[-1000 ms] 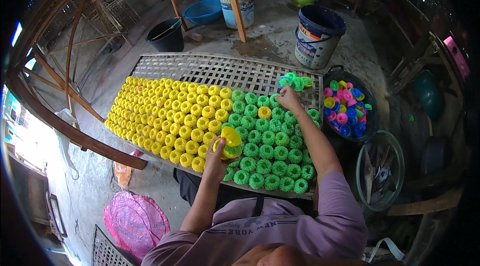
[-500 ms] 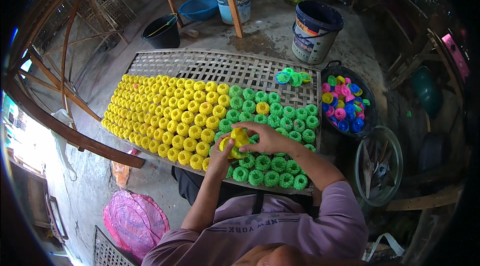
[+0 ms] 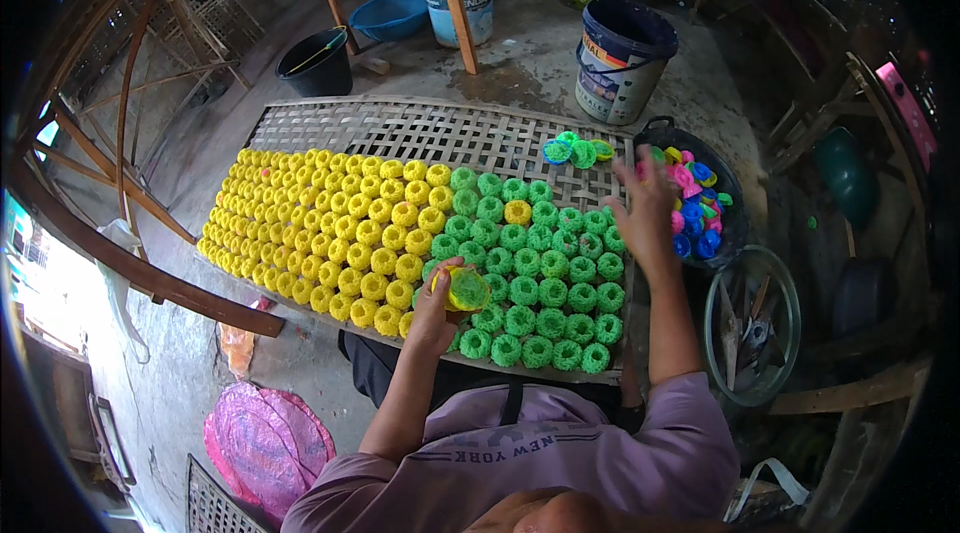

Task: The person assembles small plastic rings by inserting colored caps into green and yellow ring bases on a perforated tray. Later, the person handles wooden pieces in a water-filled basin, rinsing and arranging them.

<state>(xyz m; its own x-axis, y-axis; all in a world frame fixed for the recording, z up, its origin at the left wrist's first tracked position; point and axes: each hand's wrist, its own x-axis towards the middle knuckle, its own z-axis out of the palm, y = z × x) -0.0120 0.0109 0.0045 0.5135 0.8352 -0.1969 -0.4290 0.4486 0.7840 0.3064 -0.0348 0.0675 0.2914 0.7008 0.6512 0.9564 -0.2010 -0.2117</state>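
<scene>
My left hand is closed round a small yellow plastic mould with green stuff inside it. It hovers over the front of a woven bamboo tray. Rows of ring-shaped yellow pieces cover the tray's left part, and green ones its right; one yellow piece sits among the green. My right hand, smeared by motion, reaches over the tray's right edge with its fingers apart, beside a black basin of pink, blue, yellow and green moulds. A few green and blue moulds lie on the tray's far right.
Right of the tray stands a clear bowl with tools in it. A large paint bucket, a white bucket, a blue basin and a black bucket stand beyond. A curved wooden beam crosses at left.
My right hand has let go of the yellow mould and moved right and away from me, toward the black basin. The left hand keeps the mould, now showing its green inside.
</scene>
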